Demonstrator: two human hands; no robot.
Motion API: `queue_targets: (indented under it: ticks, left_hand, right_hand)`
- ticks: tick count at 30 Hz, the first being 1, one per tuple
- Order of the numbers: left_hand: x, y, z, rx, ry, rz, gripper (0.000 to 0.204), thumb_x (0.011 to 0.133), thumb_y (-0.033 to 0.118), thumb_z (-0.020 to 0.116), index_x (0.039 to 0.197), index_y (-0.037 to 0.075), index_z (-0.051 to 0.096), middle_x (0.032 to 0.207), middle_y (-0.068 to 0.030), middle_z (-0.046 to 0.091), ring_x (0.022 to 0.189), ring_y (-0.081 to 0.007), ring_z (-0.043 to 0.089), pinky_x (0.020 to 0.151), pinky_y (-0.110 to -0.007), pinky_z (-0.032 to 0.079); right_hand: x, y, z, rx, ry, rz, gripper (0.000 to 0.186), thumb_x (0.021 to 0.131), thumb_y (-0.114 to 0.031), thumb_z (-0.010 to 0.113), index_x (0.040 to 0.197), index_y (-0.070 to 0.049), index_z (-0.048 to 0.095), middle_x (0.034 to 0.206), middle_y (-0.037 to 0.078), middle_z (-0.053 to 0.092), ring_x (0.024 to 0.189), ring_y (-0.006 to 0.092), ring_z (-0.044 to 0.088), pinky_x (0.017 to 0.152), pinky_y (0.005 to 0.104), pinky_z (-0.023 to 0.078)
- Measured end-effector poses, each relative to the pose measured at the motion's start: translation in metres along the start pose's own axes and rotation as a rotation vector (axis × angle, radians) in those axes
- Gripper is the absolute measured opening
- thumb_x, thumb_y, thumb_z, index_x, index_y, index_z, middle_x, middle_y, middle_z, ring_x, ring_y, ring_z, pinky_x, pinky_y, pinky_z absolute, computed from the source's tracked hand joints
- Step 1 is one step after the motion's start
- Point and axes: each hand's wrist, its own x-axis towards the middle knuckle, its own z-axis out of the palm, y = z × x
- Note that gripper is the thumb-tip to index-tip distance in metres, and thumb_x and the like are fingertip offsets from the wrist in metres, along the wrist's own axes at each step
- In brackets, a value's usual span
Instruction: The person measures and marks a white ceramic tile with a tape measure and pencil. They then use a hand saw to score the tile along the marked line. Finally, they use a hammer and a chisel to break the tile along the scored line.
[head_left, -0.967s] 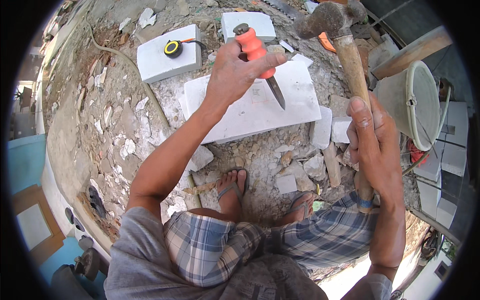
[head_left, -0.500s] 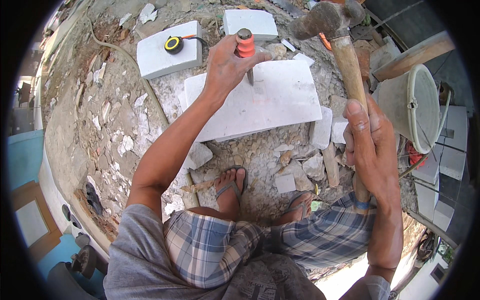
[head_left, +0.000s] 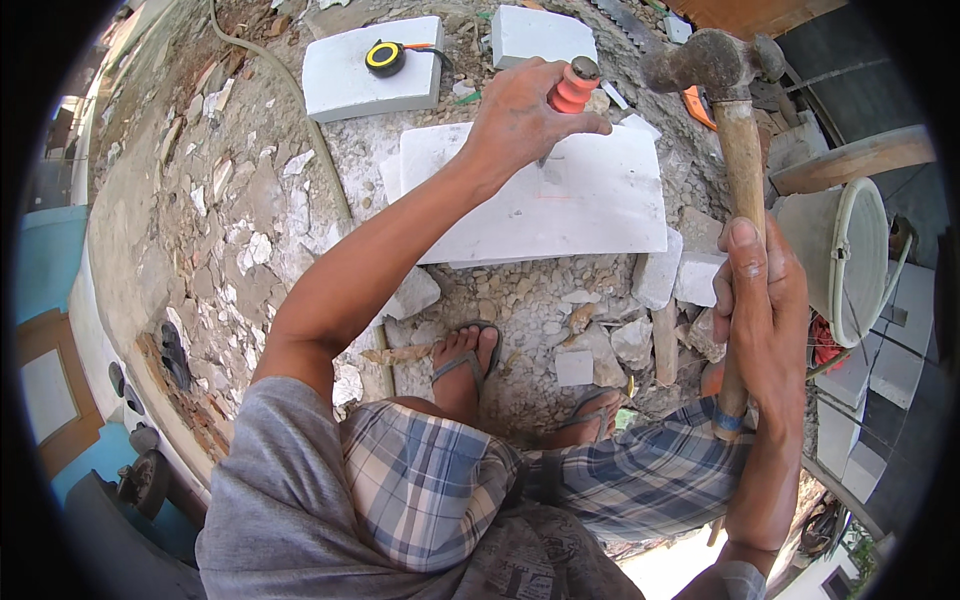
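My left hand point(head_left: 518, 118) is closed around the orange-red grip of a chisel point(head_left: 574, 88). The chisel leans, its struck end toward the right and its blade down at a white block point(head_left: 600, 215); the hand hides most of the blade. Beside it, a faint rectangular outline with a small mark shows on the block's top. My right hand point(head_left: 762, 305) grips the wooden handle of a hammer point(head_left: 738, 150), thumb along the wood. The heavy metal head is held up at the far right, apart from the chisel.
A yellow-and-black tape measure point(head_left: 385, 58) lies on another white block point(head_left: 345, 90). A further block point(head_left: 540, 38) sits at the back, near a saw blade point(head_left: 622, 25). At right stands a whitish bucket point(head_left: 830, 255). Rubble and a hose point(head_left: 318, 145) cover the ground around my sandalled feet.
The chisel has tipped over toward the right, and its blade is now mostly behind my left hand. The hammer stays raised in my right hand. The whole view has shifted slightly.
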Motion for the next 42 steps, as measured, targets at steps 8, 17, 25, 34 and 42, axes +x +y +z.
queue_targets:
  ticks: [8,17,25,34,42]
  left_hand:
    - [0.002,0.009,0.004,-0.049,-0.104,-0.078,0.055,0.068,0.045,0.097,0.091,0.001,0.074,0.08,-0.0108,0.064,0.073,-0.0253,0.059,0.069,-0.04,0.049]
    - [-0.012,0.005,0.002,-0.02,-0.115,-0.127,0.055,0.068,0.045,0.097,0.093,0.001,0.075,0.085,-0.0114,0.068,0.076,-0.028,0.063,0.073,-0.041,0.051]
    - [-0.019,-0.007,-0.016,-0.201,-0.42,-0.199,0.046,0.094,0.025,0.081,0.13,0.002,0.062,0.112,-0.0113,0.076,0.102,-0.022,0.074,0.095,-0.037,0.056]
    - [-0.018,0.003,-0.018,-0.227,-0.382,-0.134,0.045,0.098,0.021,0.077,0.134,0.0,0.058,0.119,-0.0154,0.075,0.113,-0.0266,0.074,0.101,-0.039,0.056]
    - [-0.018,0.009,-0.016,-0.167,-0.459,-0.189,0.046,0.098,0.02,0.077,0.137,0.002,0.059,0.125,-0.0127,0.072,0.117,-0.0241,0.072,0.103,-0.038,0.055]
  right_hand:
    - [0.024,-0.02,0.013,0.052,0.156,-0.212,0.044,0.113,-0.043,0.053,0.114,0.0,0.064,0.068,0.001,0.051,0.058,0.009,0.049,0.053,0.0315,0.039]
    - [0.027,-0.005,0.02,-0.114,0.115,-0.288,0.047,0.114,-0.046,0.047,0.116,-0.001,0.062,0.066,-0.001,0.047,0.052,0.0078,0.044,0.048,0.0288,0.037]
    - [0.002,-0.007,0.001,-0.045,0.051,-0.074,0.052,0.113,-0.054,0.045,0.108,-0.005,0.061,0.065,-0.003,0.045,0.052,0.0063,0.043,0.047,0.0247,0.035]
    - [-0.009,-0.002,-0.008,0.039,0.065,0.02,0.051,0.112,-0.054,0.045,0.103,-0.007,0.059,0.062,-0.005,0.04,0.051,0.0055,0.041,0.046,0.0238,0.033]
    - [-0.012,0.0,-0.009,0.012,0.042,0.002,0.049,0.113,-0.052,0.044,0.103,-0.007,0.059,0.063,-0.004,0.042,0.051,0.0054,0.042,0.046,0.0236,0.034]
